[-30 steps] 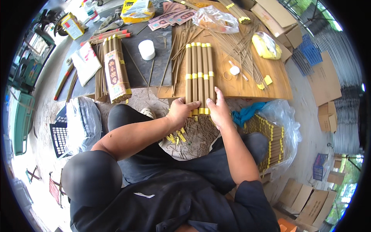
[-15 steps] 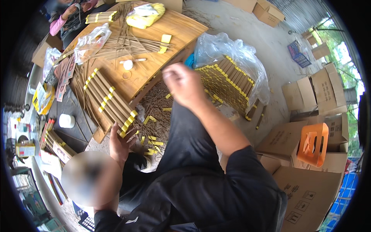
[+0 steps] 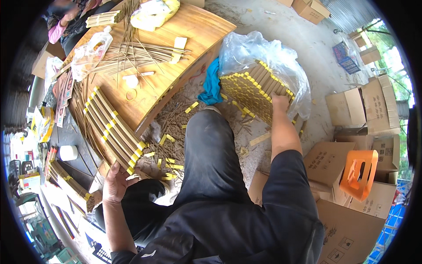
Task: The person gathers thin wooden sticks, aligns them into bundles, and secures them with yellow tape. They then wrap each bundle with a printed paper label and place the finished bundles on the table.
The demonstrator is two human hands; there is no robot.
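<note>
My left hand (image 3: 115, 181) is at the near end of a row of bundles of thin brown sticks (image 3: 112, 127), wrapped with yellow bands, on the wooden table. Its thumb and fingers stand apart around the bundle ends. On my right, a tall stack of similar banded bundles (image 3: 248, 92) lies on the floor, partly inside a clear plastic bag (image 3: 281, 55). My right hand (image 3: 280, 103) reaches to the stack's right edge, its fingers bent over a bundle of brown sticks there. The fingertips are partly hidden.
Loose brown sticks (image 3: 118, 61) lie across the table (image 3: 198, 26). Yellow paper strips (image 3: 169, 165) and stick scraps litter the floor. Cardboard boxes (image 3: 327, 163) and an orange plastic basket (image 3: 359, 174) stand at right. Another person (image 3: 66, 22) sits at the far left.
My right hand has swung right from above my knee to the stack in the bag. My left hand has shifted left and nearer, still beside the bundle ends; the view has also shifted.
</note>
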